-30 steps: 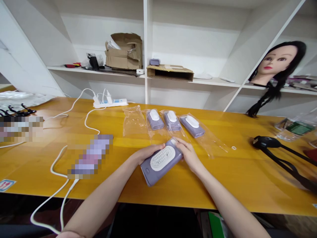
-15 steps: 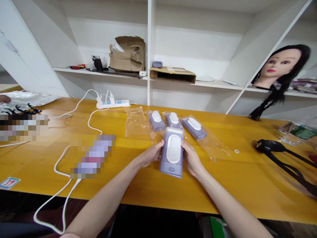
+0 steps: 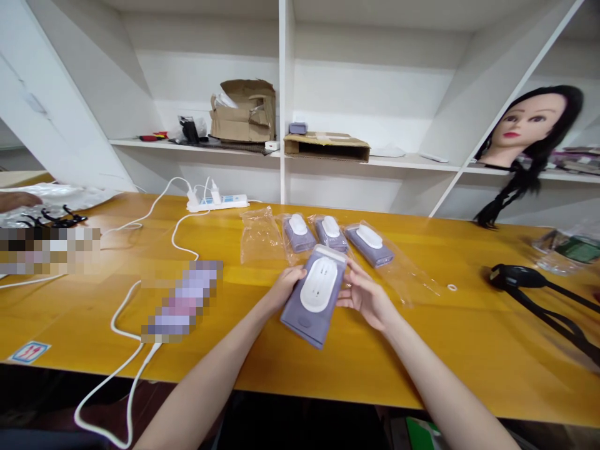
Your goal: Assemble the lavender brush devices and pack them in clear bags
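Note:
Both my left hand and my right hand hold a lilac handheld device above the orange wooden table. Its white oval panel faces up, and its top tilts to the right. My left fingers wrap its left edge, and my right fingers rest along its right edge. Just beyond my hands lie several more lilac devices in clear plastic bags, such as one on the right. An empty-looking clear bag lies to their left.
A white power strip with white cables stands on the table to the left. Another person's hand shows at the far left edge. A black strapped item lies on the right. White shelves behind hold cardboard and a mannequin head.
The device has turned over from its studded face to a smoother white oval face. It went from upright to tilted with its top to the right. My hands have spread slightly.

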Available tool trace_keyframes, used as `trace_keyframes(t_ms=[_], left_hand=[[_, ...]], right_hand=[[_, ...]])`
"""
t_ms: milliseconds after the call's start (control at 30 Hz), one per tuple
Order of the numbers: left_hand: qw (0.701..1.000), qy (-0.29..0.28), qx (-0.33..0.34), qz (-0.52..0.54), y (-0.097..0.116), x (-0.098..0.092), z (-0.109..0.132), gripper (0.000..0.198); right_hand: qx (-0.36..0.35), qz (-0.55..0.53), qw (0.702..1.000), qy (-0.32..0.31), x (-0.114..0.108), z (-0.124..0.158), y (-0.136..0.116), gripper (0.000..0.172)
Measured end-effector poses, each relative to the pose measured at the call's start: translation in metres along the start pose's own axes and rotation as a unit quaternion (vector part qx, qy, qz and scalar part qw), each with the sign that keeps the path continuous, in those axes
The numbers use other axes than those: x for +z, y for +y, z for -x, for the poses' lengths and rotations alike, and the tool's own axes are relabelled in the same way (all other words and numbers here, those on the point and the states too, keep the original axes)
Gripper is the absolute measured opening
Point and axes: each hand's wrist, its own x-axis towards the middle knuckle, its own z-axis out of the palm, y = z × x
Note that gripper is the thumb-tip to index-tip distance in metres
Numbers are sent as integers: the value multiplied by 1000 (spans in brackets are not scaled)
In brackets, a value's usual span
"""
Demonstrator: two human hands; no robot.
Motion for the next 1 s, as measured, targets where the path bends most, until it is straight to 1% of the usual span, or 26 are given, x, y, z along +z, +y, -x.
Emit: trace_keyframes(t_ms=[33,100,200,267,300,333,367,400,433,467,500,533,567,600,633,667,700,733,767,800,867,1000], left_hand=[[1000,-13,-15,14,1,-3,1,23],[998,-40,-46,14,5,-7,4,22],[990,-115,-77,-31,12,-8,11,21],[981,-162,-64,-89,17,-9,13,23],[977,-171,-45,-122,19,-10,12,24],[975,-159,-22,-155,21,-11,12,25],[974,-121,4,-191,24,-15,11,26],[971,-50,33,-231,26,-19,10,27],[958,50,63,-276,28,-25,9,27],[926,171,91,-325,30,-32,8,25],[873,291,114,-376,32,-40,8,25],[818,371,119,-424,32,-48,7,27],[775,406,99,-475,32,-55,7,30],[746,416,54,-518,30,-61,6,34],[734,404,3,-546,27,-66,4,44],[733,383,-40,-561,23,-70,3,57],[736,361,-68,-569,19,-72,1,66],[741,343,-76,-573,15,-73,-1,69],[745,334,-76,-572,12,-73,-2,64],[749,332,-72,-570,10,-72,-4,54],[752,342,-69,-559,9,-70,-5,37],[754,364,-76,-541,17,-66,-1,34]], right_hand=[[3,2,1000,-6,-2,1,-3,42],[20,25,999,-16,-6,2,-8,40],[71,72,992,-71,-9,3,-11,48],[85,80,988,-101,-9,4,-10,54],[82,78,988,-103,-8,4,-9,55],[74,74,990,-98,-8,4,-9,55],[65,70,991,-89,-7,4,-8,53],[55,66,993,-80,-6,3,-7,49],[48,64,994,-71,-6,3,-6,46],[43,64,995,-63,-5,2,-5,42],[40,65,995,-57,-5,1,-4,38],[39,66,996,-52,-5,0,-3,34],[41,65,996,-47,-4,-1,-1,30],[45,64,996,-42,-4,-2,0,27],[52,61,996,-39,-3,-3,2,24],[60,57,996,-38,-2,-4,4,23],[69,54,995,-37,-1,-5,6,22],[78,52,995,-36,-1,-5,8,23],[86,51,994,-34,0,-6,10,24],[92,50,994,-31,1,-6,12,24],[101,48,993,-22,2,-6,15,25],[104,34,994,-2,3,-8,20,25]])
